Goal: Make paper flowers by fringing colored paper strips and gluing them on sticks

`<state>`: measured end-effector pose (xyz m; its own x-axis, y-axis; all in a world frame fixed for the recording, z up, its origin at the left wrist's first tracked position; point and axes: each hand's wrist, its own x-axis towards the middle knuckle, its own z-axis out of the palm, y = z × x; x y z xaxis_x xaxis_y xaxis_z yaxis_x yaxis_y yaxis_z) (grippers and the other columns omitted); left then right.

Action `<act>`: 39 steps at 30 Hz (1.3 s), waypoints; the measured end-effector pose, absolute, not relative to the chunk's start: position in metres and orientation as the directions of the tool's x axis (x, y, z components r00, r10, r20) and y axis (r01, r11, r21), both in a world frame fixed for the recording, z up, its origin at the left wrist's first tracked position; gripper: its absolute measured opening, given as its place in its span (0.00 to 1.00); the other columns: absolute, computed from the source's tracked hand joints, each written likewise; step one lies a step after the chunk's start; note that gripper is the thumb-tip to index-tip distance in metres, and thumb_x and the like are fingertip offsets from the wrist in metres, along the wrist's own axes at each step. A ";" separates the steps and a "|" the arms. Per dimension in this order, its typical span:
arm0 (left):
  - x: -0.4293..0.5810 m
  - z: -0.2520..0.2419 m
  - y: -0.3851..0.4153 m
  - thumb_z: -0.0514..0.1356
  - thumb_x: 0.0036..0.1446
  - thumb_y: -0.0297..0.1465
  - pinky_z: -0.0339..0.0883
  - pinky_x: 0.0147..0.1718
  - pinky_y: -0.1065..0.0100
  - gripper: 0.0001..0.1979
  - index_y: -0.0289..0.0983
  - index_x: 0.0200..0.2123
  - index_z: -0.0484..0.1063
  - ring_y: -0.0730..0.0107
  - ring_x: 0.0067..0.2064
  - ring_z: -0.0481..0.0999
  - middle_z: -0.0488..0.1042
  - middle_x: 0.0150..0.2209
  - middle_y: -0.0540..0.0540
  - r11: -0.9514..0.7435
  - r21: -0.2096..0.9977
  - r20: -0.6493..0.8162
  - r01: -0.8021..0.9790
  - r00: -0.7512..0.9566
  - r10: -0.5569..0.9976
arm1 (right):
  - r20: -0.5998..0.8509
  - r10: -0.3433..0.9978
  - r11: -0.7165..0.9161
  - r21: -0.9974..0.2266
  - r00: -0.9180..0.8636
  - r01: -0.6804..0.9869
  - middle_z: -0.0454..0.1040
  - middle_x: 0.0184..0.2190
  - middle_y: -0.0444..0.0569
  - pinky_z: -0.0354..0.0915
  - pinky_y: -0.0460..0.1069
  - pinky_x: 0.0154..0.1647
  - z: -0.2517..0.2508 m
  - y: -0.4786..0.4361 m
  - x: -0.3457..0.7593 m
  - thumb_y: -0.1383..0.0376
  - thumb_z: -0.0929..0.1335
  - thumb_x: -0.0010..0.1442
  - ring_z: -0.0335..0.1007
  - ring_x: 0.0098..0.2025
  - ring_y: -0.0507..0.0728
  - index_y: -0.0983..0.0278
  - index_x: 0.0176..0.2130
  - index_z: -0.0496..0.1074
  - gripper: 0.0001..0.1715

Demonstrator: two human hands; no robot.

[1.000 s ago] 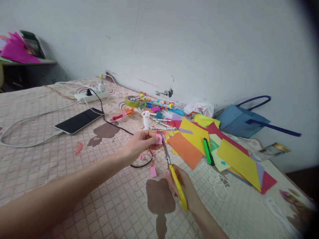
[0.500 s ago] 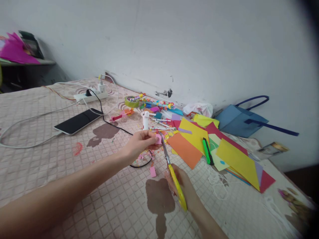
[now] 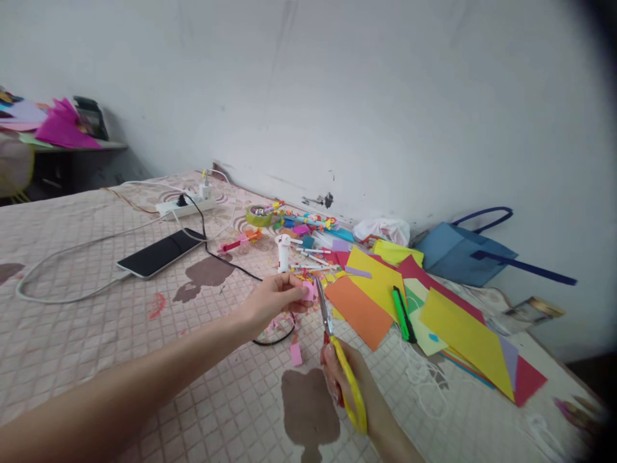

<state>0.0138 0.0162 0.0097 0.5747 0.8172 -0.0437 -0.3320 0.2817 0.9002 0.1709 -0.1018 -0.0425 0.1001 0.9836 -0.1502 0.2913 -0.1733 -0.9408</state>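
Observation:
Between thumb and fingers, my left hand [image 3: 281, 297] pinches a small piece of pink paper [image 3: 309, 291]. My right hand [image 3: 348, 373] grips scissors [image 3: 351, 381] with yellow and red handles, their blades pointing away from me beside the pink paper's right edge. Whether the blades touch the paper I cannot tell. Another pink paper piece [image 3: 295, 354] lies on the patterned cloth just below my left hand. Tiny coloured paper scraps are scattered under and around the fingers. Just beyond my left hand stands a white hot glue gun [image 3: 283, 253].
Coloured paper sheets [image 3: 365, 311] spread to the right, with a green cutter [image 3: 403, 314] on them and white string [image 3: 420, 370] nearby. A phone [image 3: 161, 253] on a cable and a power strip [image 3: 186, 206] lie left. Behind are tape [image 3: 259, 216] and a blue bag [image 3: 466, 253].
The view has tilted up slightly, so everything sits lower. The scissors have drawn back a little from the pink paper, and their red handle shows more. Both hands keep their holds.

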 end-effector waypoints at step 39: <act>0.013 0.006 0.013 0.63 0.51 0.35 0.69 0.33 0.71 0.11 0.33 0.27 0.66 0.77 0.29 0.72 0.74 0.28 0.48 0.139 0.944 0.046 -0.298 0.538 0.842 | -0.009 0.993 -0.067 -0.873 0.122 0.483 0.51 0.18 0.38 0.50 0.43 0.17 -0.025 -0.103 0.166 0.48 0.62 0.55 0.48 0.20 0.48 0.61 0.23 0.54 0.22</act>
<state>0.0131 0.0129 0.0062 0.5379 0.8418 0.0456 -0.2980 0.1392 0.9444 0.1663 -0.1033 -0.0246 0.1216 0.9925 -0.0090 0.4826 -0.0670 -0.8733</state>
